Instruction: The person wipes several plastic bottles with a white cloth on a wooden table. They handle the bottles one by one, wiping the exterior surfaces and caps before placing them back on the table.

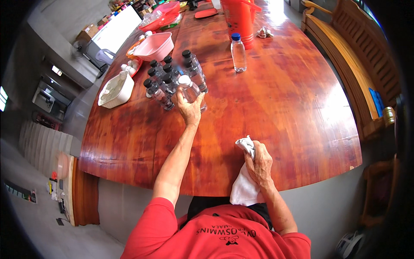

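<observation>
My left hand (189, 110) reaches out over the table and grips a clear bottle with a white cap (184, 81). That bottle stands at the near side of a cluster of clear bottles with black caps (158, 93). Close to the table's front edge, my right hand (260, 163) is closed round a bunched white cloth (246, 183), whose lower end hangs over the edge. Further off, to the right of the cluster, a clear bottle with a blue cap (238, 54) stands upright by itself.
The glossy reddish wooden table (302, 129) bears a white basin (117, 91), a pink basin (154, 46) and white round items (130, 67) at left. A red bucket (241, 21) stands at the far side, beside a crumpled cloth (265, 33). A wooden bench (358, 56) lines the right.
</observation>
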`<act>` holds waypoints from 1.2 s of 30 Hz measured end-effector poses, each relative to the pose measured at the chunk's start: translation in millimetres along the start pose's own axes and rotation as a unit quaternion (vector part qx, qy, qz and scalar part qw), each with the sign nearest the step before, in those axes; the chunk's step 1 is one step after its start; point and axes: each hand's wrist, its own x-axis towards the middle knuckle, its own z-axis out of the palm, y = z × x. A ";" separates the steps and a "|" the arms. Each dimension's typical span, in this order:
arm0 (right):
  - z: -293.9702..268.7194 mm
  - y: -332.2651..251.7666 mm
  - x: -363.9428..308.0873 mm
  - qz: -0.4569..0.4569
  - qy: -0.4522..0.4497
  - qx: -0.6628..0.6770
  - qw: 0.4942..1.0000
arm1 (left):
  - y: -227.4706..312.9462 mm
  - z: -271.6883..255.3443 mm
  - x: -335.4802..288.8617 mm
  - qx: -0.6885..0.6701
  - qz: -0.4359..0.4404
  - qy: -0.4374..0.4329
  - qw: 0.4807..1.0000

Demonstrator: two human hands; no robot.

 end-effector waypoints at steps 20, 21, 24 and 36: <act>-2.2 -1.9 2.1 0.018 -0.011 0.015 1.000 | 2.3 15.7 -13.3 0.109 0.050 0.022 0.993; -1.9 -2.1 2.5 0.016 -0.011 0.014 1.000 | -3.6 15.3 -15.9 0.078 0.029 0.021 0.996; -2.3 0.9 1.0 0.014 -0.008 0.012 1.000 | -8.3 15.6 -33.9 0.006 -0.041 0.015 0.999; -2.7 -0.6 1.6 0.020 -0.013 0.008 1.000 | -41.1 27.3 -51.6 -0.067 -0.138 -0.003 0.988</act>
